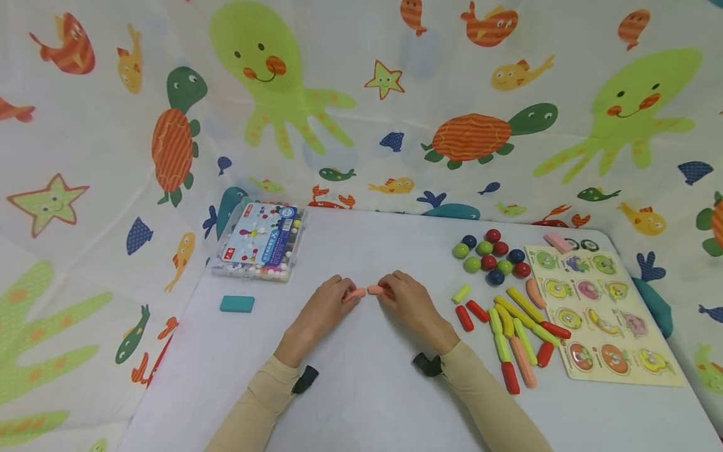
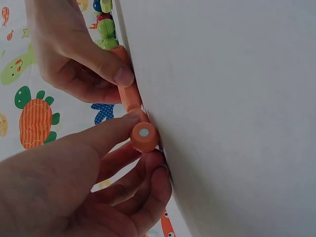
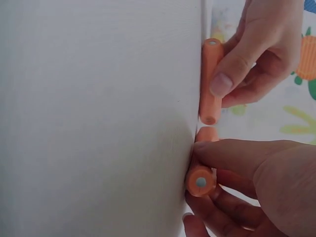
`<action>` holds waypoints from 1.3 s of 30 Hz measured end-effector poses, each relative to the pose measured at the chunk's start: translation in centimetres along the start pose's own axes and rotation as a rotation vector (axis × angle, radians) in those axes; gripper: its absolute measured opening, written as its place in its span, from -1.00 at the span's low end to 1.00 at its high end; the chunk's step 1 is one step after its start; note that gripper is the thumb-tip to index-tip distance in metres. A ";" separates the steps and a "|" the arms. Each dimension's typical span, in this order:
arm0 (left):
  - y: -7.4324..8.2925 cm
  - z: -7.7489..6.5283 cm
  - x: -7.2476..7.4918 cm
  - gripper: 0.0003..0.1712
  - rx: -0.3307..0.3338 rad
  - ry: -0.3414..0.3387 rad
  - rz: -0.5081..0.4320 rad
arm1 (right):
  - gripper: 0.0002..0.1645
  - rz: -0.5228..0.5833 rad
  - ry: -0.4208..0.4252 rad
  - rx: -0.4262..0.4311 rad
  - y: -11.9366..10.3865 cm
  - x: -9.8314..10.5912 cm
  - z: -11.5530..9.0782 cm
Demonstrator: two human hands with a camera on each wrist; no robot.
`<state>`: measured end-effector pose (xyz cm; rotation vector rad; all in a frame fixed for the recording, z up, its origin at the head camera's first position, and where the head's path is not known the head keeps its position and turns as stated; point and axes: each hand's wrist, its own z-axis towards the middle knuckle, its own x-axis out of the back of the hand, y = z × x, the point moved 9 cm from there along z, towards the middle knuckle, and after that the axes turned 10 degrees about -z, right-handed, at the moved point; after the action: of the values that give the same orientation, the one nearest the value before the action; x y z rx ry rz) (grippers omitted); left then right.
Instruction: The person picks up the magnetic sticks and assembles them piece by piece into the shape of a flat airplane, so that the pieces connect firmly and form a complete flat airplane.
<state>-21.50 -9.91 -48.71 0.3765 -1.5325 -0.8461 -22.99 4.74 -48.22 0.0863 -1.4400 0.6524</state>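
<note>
Over the middle of the white table, my left hand pinches an orange magnetic rod between thumb and fingers. Facing it, my right hand pinches another orange magnetic rod. The two rods point end to end, with a narrow gap between them in the head view. A round end with a pale metal disc shows on the left rod in the left wrist view. The right rod has a similar disc in the right wrist view. Fingers cover part of both rods.
Left of the hands are a clear plastic box and a teal block. To the right lie several coloured balls, several red, yellow, green and orange rods, a fruit puzzle board and a pink block.
</note>
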 end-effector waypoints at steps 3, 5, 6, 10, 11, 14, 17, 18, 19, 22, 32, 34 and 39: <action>0.2 0.0 0.1 -0.77 -0.011 0.005 -0.003 | -0.77 -0.008 -0.002 0.001 0.0 0.0 0.0; 0.3 0.0 0.2 -0.78 -0.014 0.009 -0.005 | -0.78 -0.009 0.001 0.002 0.0 0.0 0.1; 0.3 0.0 0.2 -0.78 -0.015 0.010 -0.004 | -0.77 -0.009 0.003 0.002 0.0 0.0 0.1; 0.2 0.0 0.2 -0.78 -0.011 0.010 -0.005 | -0.68 -0.003 0.017 -0.001 0.1 0.1 0.2; 0.2 0.0 0.2 -0.77 -0.010 0.009 -0.007 | -0.65 0.001 0.022 0.000 0.1 0.2 0.2; 0.2 0.0 0.2 -0.76 -0.015 0.011 -0.012 | -0.58 0.015 0.044 0.010 0.1 0.4 0.2; 0.2 0.0 0.2 -0.76 -0.018 0.015 -0.014 | -0.60 0.041 0.078 0.037 0.1 0.8 0.2; 0.1 0.0 0.2 -0.76 -0.014 0.014 -0.014 | -0.60 0.051 0.085 0.046 0.1 0.9 0.2; 0.1 0.0 0.1 -0.76 -0.009 0.012 -0.013 | -0.61 0.069 0.093 0.053 0.0 1.0 0.2; 0.0 0.0 0.1 -0.75 0.006 0.005 -0.017 | -0.66 0.127 0.090 0.060 0.1 1.2 0.1; 0.2 -0.1 0.1 -0.79 -0.021 -0.007 -0.025 | -0.75 0.116 0.071 0.006 0.4 1.1 0.1; 0.1 -0.1 0.1 -0.79 -0.019 -0.005 -0.032 | -0.75 0.095 0.055 -0.016 0.5 0.9 0.1; 0.0 0.0 0.1 -0.78 -0.015 -0.002 -0.040 | -0.76 0.086 0.021 -0.047 0.9 0.4 0.1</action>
<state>-21.46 -9.94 -48.62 0.3970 -1.5238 -0.8886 -23.51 5.56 -48.12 -0.0190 -1.4437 0.6870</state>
